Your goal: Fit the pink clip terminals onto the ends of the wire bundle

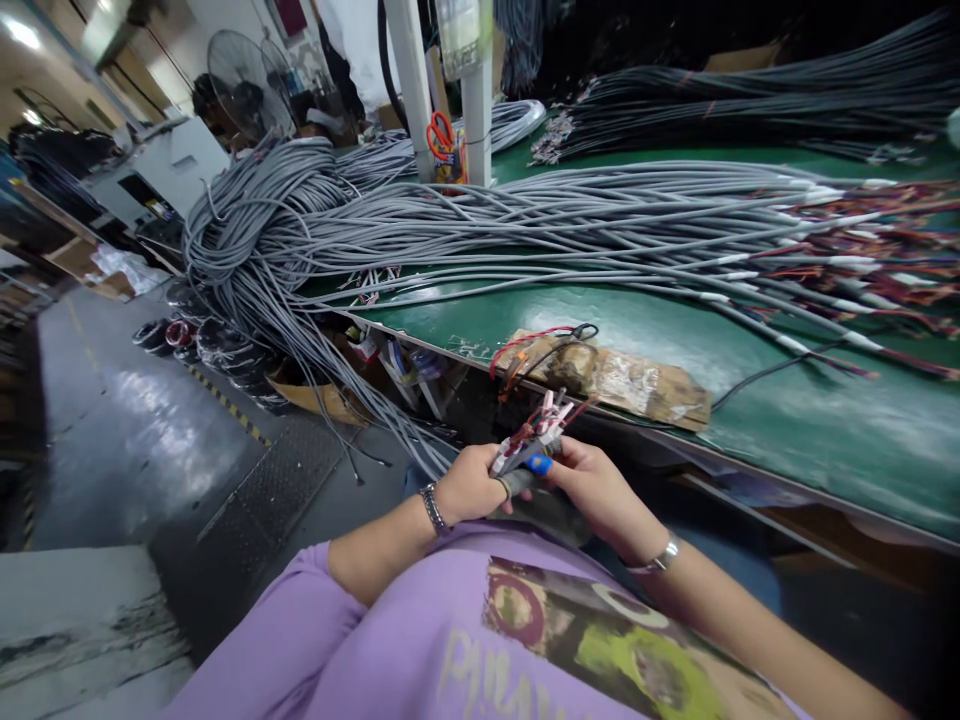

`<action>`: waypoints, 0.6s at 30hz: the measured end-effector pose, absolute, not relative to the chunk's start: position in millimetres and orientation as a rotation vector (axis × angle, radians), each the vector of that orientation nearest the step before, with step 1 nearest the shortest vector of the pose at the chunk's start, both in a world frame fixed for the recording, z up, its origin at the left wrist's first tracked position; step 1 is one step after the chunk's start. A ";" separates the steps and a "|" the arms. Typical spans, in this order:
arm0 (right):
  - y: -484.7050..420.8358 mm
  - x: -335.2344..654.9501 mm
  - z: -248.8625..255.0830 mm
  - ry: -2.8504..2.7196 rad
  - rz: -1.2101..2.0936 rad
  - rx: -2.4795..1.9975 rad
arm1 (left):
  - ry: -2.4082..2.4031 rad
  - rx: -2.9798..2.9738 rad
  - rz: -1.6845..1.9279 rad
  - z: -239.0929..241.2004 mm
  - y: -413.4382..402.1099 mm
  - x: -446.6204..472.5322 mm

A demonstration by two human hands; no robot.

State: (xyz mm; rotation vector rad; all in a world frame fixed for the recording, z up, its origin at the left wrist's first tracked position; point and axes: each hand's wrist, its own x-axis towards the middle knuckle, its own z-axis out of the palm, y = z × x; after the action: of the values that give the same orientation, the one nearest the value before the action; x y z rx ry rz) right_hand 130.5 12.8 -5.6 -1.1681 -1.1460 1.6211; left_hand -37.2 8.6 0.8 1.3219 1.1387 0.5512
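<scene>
In front of my lap, my left hand (474, 484) is closed round a small bundle of grey cables, with cable ends (531, 440) standing out at the top. Those ends show red wires and white tips, too small to make out fully. Against the other side of the bundle, my right hand (596, 485) has its fingers pinched, with blue tape (539, 464) round one digit. Parts of the fingers on both hands are hidden behind the bundle. Just beyond it lies a cardboard piece (660, 390) wrapped in clear tape, carrying red and black leads (544, 345).
Long grey cables (525, 225) run across the green table (787, 440) and hang over its left edge. Stripped ends with coloured wires lie at the right. Darker cable bundles (750, 100) lie behind. White posts (476, 125) and orange-handled scissors (440, 135) stand mid-table.
</scene>
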 end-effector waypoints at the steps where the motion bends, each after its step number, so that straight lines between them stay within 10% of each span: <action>1: 12.7 131.4 -6.8 -1.147 1.595 -1.186 | 1.142 1.302 0.577 0.1 8.6 -37.5; 18: 7.7 132.5 -19.3 -1.049 1.657 -1.199 | 1.191 0.997 0.942 -6.2 3.8 -36.5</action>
State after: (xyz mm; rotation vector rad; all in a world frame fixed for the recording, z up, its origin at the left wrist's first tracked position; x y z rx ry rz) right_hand 132.5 7.7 -19.3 -1.1989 -1.0486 1.6574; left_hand -36.5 3.8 -6.2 0.9970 1.1908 0.9415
